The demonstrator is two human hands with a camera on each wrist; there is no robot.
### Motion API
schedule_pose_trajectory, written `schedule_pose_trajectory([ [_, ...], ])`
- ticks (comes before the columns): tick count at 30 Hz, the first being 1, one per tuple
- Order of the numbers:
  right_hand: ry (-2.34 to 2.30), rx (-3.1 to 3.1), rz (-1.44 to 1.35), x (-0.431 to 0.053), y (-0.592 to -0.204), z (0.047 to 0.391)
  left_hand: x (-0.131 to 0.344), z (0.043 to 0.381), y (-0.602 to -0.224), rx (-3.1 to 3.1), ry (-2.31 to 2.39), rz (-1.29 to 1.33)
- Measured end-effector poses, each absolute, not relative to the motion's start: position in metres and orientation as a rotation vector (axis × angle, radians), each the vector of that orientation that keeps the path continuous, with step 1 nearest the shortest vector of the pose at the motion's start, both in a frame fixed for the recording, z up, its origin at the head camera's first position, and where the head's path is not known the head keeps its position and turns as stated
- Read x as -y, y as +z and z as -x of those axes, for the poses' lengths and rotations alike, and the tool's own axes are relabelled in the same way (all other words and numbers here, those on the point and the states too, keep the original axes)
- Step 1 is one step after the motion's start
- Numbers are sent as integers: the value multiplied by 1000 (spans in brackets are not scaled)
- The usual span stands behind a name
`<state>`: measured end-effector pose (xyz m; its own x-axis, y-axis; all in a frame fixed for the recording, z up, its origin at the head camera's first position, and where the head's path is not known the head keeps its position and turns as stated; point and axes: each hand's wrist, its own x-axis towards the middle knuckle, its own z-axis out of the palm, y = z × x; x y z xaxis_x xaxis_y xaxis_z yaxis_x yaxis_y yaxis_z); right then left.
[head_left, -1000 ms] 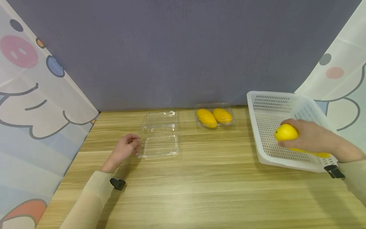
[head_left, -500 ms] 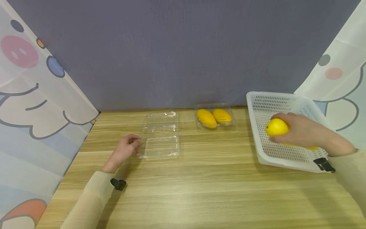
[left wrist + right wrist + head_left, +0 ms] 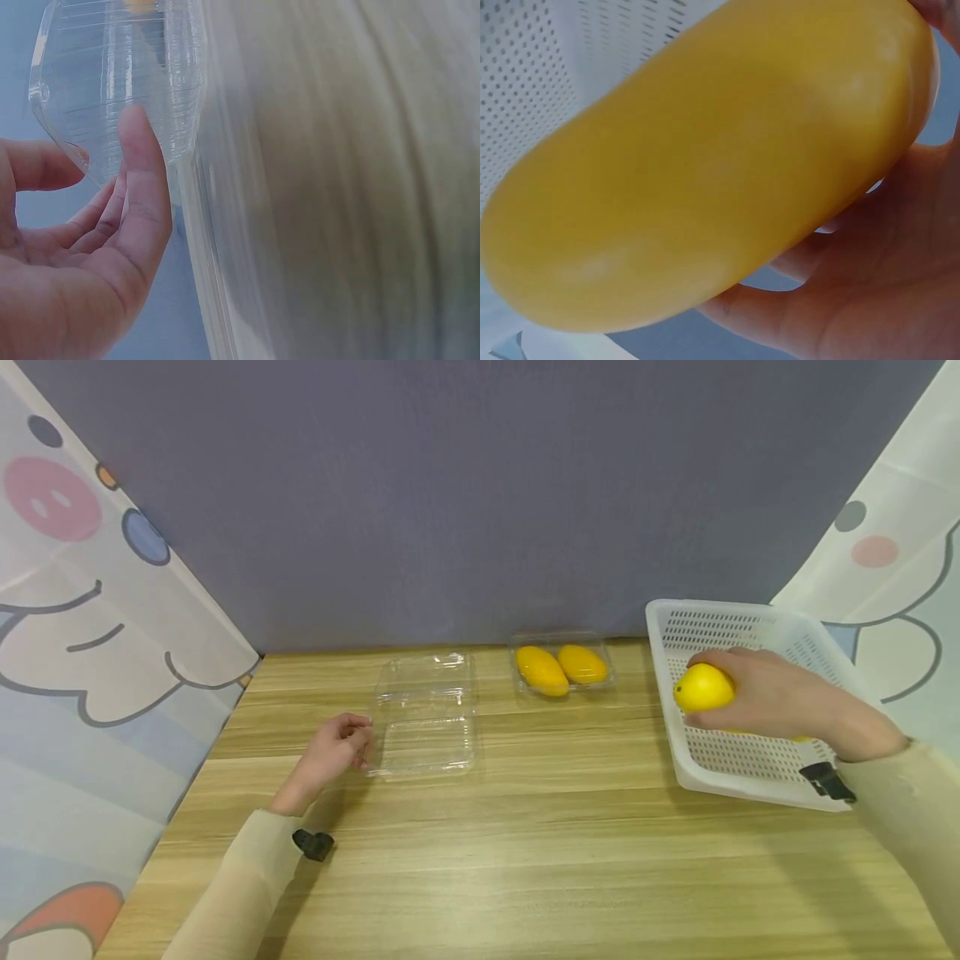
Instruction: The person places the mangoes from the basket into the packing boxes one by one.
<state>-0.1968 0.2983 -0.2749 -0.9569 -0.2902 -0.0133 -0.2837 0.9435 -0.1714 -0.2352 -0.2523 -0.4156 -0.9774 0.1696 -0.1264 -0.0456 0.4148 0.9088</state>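
Note:
My left hand (image 3: 333,752) is at the left edge of an open clear plastic clamshell box (image 3: 427,747). In the left wrist view its thumb and a finger pinch the rim of that clear box (image 3: 97,82). Over the white basket my right hand (image 3: 780,689) grips a smooth yellow mango (image 3: 703,687), whose dark-spotted tip points left. The right wrist view is mostly filled by this long mango (image 3: 705,172), with fingers wrapped along its lower side. Inside the open clamshell no fruit shows.
At the table's back edge stands another clear box (image 3: 564,637) holding two yellow mangoes (image 3: 542,670). The white perforated basket (image 3: 678,752) takes up the right side, its rim close by my right hand. A grey wall (image 3: 465,502) rises behind the wooden table (image 3: 525,860).
My right hand has carried the mango up and to the left, toward the basket's left rim. The left hand and the clamshell have shifted only slightly to the right.

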Motion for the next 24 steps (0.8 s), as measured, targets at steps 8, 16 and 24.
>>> schedule_pose_trajectory([
  [8, -233, -3052, 461, -283, -271, 199, 250, 233, -415, -2470, 1604, -133],
  [16, -189, -3068, 517, -265, -267, 202, 249, 233, -415, -2467, 1586, -135],
  [24, -207, -3066, 516, -245, -263, 203, 246, 234, -417, -2465, 1576, -153],
])
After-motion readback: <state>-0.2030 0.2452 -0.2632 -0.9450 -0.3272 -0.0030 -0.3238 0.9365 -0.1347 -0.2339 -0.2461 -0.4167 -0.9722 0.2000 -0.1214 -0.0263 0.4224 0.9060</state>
